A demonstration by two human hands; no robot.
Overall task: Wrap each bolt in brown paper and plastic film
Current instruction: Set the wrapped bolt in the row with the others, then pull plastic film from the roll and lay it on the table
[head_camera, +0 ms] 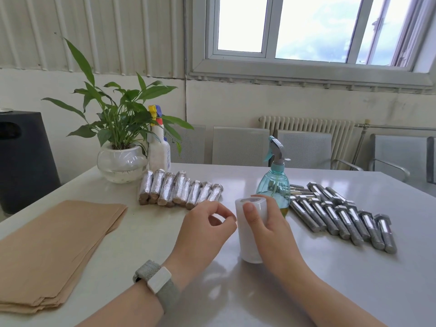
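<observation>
Grey bench [330, 267] under a window, radiator behind. My right hand [266, 227] grips the roll of plastic film [247, 232], upright near the bench centre; my left hand [203, 230] pinches thumb to forefinger at the roll's left side, probably seeking the film's free end.

Handling, my judgement: film is thin, clingy and stretchy, so take it by the loose edge. The bolts look heavy, rigid and slick; grasp mid-shank. Paper is light and creases readily.

Counts: wrapped bolts [180, 191], about eight or nine, toward the far edge; bare bolts [342, 215], roughly a dozen, overlapping, toward the right edge; one stack of brown paper [54, 251] at the left edge; two spray bottles.
</observation>
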